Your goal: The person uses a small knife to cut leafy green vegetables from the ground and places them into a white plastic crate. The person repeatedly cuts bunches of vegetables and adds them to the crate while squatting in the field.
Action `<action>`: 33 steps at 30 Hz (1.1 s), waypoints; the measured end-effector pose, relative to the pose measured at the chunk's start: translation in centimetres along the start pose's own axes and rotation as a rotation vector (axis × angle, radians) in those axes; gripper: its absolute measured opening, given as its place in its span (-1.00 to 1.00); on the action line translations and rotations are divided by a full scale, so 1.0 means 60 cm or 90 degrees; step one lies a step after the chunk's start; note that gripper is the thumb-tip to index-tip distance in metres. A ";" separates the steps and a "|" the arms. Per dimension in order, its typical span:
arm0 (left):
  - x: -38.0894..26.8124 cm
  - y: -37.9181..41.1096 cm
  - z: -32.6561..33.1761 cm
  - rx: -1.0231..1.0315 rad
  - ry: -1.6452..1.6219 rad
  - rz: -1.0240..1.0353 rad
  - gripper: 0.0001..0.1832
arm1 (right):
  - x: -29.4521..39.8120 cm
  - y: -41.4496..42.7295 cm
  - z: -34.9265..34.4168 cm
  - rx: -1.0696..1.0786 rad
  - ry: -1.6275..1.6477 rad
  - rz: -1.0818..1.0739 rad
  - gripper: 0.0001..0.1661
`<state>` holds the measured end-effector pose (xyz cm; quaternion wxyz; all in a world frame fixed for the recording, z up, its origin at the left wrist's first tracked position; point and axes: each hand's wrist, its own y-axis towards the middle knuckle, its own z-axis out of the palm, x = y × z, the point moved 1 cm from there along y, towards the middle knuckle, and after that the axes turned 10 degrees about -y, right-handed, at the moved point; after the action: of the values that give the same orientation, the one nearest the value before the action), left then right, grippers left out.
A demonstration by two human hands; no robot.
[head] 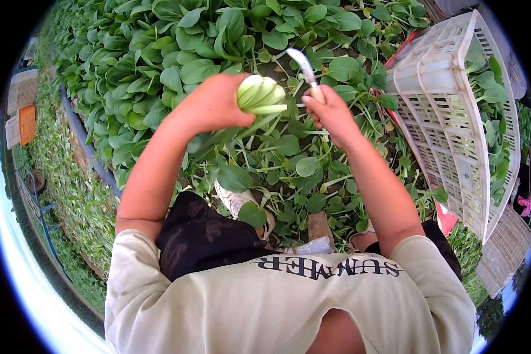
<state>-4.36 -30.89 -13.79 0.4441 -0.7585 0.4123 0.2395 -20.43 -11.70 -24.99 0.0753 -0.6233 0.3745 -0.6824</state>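
My left hand [219, 104] grips a head of bok choy [262, 95], its pale green stalk base turned to the right. The leaves of that head hang below my hand and are partly blurred. To the right, my right hand [329, 110] is closed around the light handle of a small curved knife [304, 66]. The blade points up and to the left, apart from the bok choy. Beneath both hands lie loose leaves and cut stalks [287, 148] on the soil. A dense stand of uncut bok choy [159, 57] grows beyond my left hand.
A white slatted plastic crate [442, 84] holding leafy greens [491, 97] stands close on the right. My shoe [243, 203] rests among the leaves. A dark hose or pipe [88, 141] runs along the bed's left side. Farther left are an orange crate [27, 125] and a blue-framed cart [40, 208].
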 end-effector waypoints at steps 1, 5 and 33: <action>-0.013 0.012 -0.007 -0.054 0.169 0.045 -0.50 | 0.000 0.016 0.019 -0.038 -0.141 -0.009 -0.71; 0.021 0.070 -0.034 -0.136 0.479 -0.033 -0.53 | 0.004 0.094 0.076 -0.048 -0.450 -0.159 -0.64; 0.194 0.003 -0.061 -0.225 0.273 -0.031 -0.52 | 0.020 0.248 0.144 -0.036 -0.630 -0.123 -0.68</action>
<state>1.83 -38.92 -20.58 0.2132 -0.8674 0.4301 0.1308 -18.25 -26.54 -33.54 0.1635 -0.9055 0.2532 -0.2986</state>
